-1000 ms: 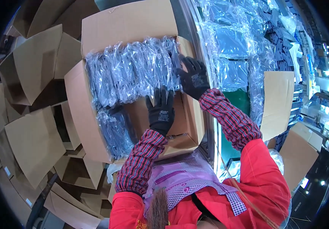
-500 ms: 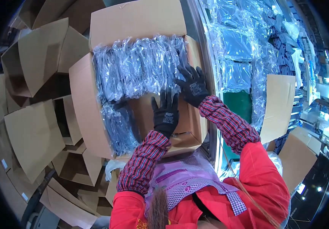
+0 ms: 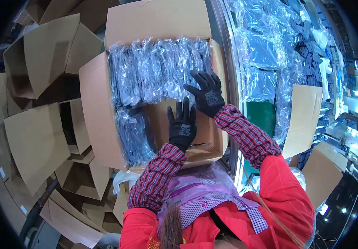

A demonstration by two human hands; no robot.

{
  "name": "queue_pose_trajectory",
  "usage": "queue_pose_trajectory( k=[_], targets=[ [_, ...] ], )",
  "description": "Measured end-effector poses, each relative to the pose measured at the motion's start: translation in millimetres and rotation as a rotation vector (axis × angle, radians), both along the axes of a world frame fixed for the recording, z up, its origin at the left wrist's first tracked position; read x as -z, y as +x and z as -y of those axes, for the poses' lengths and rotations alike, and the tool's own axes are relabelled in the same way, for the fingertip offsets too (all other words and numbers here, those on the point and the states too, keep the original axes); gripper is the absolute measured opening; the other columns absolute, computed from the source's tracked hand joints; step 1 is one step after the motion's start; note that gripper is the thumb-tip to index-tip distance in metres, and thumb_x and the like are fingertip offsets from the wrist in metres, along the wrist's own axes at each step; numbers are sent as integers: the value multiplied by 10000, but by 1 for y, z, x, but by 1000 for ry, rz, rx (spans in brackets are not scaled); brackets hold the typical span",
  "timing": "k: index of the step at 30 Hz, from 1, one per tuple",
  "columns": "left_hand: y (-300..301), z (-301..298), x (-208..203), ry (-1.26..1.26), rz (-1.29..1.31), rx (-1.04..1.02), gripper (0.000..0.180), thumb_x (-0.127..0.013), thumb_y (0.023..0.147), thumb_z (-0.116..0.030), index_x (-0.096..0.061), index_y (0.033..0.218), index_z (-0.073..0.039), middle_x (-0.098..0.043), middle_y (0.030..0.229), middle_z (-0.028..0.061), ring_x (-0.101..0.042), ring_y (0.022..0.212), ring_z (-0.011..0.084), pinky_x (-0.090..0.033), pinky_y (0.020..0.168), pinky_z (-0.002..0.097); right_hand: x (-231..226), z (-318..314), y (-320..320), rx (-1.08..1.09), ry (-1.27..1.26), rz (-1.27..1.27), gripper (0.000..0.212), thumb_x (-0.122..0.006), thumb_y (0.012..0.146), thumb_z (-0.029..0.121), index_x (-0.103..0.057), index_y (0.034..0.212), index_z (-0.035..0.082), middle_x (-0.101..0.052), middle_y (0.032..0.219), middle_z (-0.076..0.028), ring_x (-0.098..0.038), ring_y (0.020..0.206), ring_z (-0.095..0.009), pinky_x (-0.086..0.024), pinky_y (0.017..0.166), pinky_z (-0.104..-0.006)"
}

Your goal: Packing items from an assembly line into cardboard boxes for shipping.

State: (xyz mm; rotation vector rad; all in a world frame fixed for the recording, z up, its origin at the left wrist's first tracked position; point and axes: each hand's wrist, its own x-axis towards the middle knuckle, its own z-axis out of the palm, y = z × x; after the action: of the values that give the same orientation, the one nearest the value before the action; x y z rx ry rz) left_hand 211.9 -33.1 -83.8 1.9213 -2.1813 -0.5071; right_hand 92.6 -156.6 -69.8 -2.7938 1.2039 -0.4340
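A big open cardboard box (image 3: 100, 120) sits in front of the person. Dark things in clear plastic bags (image 3: 158, 70) fill its far part and its left side. The left hand (image 3: 182, 125), in a black glove, lies flat and open on the bare box bottom. The right hand (image 3: 207, 93), also gloved, rests open on the bags, holding nothing. More bagged things (image 3: 266, 54) lie to the right.

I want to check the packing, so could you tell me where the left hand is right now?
In the head view, the left hand lies flat inside the box, on its bare bottom near the middle, just below the bagged packs and left of the right hand.
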Motion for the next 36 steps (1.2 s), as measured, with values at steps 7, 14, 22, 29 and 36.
queue_pose_trajectory(
  k=[7, 14, 22, 29, 36],
  targets=[
    [29, 18, 2, -90, 85, -104, 659, -570, 755, -352, -414, 1334, -78, -234, 1476, 204, -245, 1333, 420, -155, 1037, 624, 1, 3, 6, -12, 34, -18, 379, -628, 652, 155, -633, 1019, 248, -445, 1356, -28, -417, 1205, -269, -256, 1007, -505],
    [29, 11, 9, -18, 77, -70, 656, -571, 750, -360, -431, 1315, -58, -240, 1470, 218, -228, 1336, 434, -151, 1039, 621, 6, 4, 32, 20, 10, -45, 346, -619, 657, 148, -649, 987, 248, -463, 1337, -22, -420, 1204, -274, -259, 1008, -508],
    [30, 6, 7, -37, -41, -48, 590, -569, 766, -308, -465, 1277, -34, -249, 1458, 233, -262, 1313, 442, -202, 1023, 618, -1, 11, 54, -43, -30, -54, 316, -611, 662, 141, -664, 954, 249, -462, 1336, -14, -421, 1209, -271, -247, 1021, -519],
    [35, -4, 6, -77, -82, -112, 585, -578, 760, -316, -474, 1263, -34, -249, 1456, 240, -291, 1296, 438, -232, 1005, 600, 3, 15, 58, -65, 34, -84, 334, -610, 660, 137, -658, 966, 263, -461, 1337, -5, -428, 1204, -265, -239, 1030, -521],
    [49, -4, -3, -38, -92, -198, 577, -585, 750, -322, -489, 1237, -30, -275, 1434, 263, -338, 1261, 431, -291, 973, 549, 3, 15, 66, -132, 41, -111, 348, -617, 657, 153, -657, 978, 282, -479, 1322, 8, -425, 1212, -248, -223, 1044, -513]
  ],
)
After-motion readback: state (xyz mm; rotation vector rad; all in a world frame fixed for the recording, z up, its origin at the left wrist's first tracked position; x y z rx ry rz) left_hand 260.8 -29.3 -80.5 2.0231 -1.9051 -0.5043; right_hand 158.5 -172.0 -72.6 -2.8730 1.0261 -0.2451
